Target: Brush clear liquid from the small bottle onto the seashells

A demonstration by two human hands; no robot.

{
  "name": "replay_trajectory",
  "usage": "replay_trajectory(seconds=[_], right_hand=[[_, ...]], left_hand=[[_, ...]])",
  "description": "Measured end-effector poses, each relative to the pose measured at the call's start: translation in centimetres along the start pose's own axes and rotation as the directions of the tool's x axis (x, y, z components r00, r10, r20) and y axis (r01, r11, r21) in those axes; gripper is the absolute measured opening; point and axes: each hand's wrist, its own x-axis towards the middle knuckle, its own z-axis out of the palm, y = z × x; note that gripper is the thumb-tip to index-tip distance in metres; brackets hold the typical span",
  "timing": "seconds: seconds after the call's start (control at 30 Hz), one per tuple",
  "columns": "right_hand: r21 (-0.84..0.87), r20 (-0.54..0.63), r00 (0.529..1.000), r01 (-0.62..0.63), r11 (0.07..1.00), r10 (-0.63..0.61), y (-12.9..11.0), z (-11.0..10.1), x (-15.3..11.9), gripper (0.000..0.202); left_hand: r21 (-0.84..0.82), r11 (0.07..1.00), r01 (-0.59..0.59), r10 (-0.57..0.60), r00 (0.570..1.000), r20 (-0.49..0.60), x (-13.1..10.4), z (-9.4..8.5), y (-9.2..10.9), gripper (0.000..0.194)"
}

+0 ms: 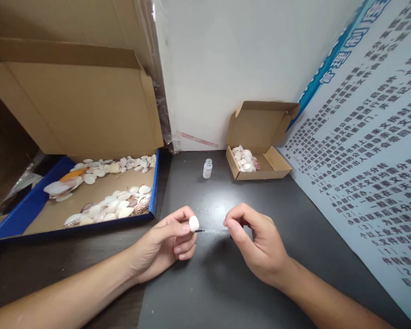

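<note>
A small white seashell [193, 224] with a few dark specks is pinched between thumb and fingers of my left hand [174, 235]. My right hand [255, 242] is closed around one end of a thin brush [210, 230] with a pale, see-through handle. The brush's dark tip meets or nearly meets the lower edge of the shell; exact contact is too small to tell. Beyond both hands, a small clear glass bottle [208, 169] with a printed label stands upright without a visible cap.
On the left lies an open blue-edged cardboard box [58, 212] holding many shells in rows. At the back right stands a smaller open cardboard box [274, 160] with a heap of shells. A printed poster [373, 160] leans along the right side of the dark table [178, 301].
</note>
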Motion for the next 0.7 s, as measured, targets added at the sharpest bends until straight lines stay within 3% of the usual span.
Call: replay_trajectory(seconds=[0.23, 0.4, 0.57, 0.7], right_hand=[[-0.067, -0.078, 0.997, -0.027, 0.997, 0.022, -0.01, 0.10, 0.15, 0.017], [0.021, -0.001, 1.000, 0.018, 1.000, -0.018, 0.08, 0.14, -0.01, 0.014], [-0.033, -0.063, 0.997, -0.038, 0.999, 0.036, 0.10, 0.08, -0.01, 0.012], [0.036, -0.002, 1.000, 0.010, 0.999, -0.010, 0.02, 0.10, -0.03, 0.011]], left_hand=[[-0.009, 1.000, -0.002, 0.002, 1.000, -0.010, -0.03, 0.08, -0.01, 0.008], [-0.004, 1.000, 0.000, 0.000, 1.000, -0.016, -0.01, 0.18, 0.03, 0.009], [-0.007, 1.000, 0.002, -0.002, 1.000, -0.011, -0.01, 0.16, 0.04, 0.009], [-0.001, 1.000, 0.004, -0.004, 1.000, -0.013, -0.02, 0.19, 0.04, 0.009]])
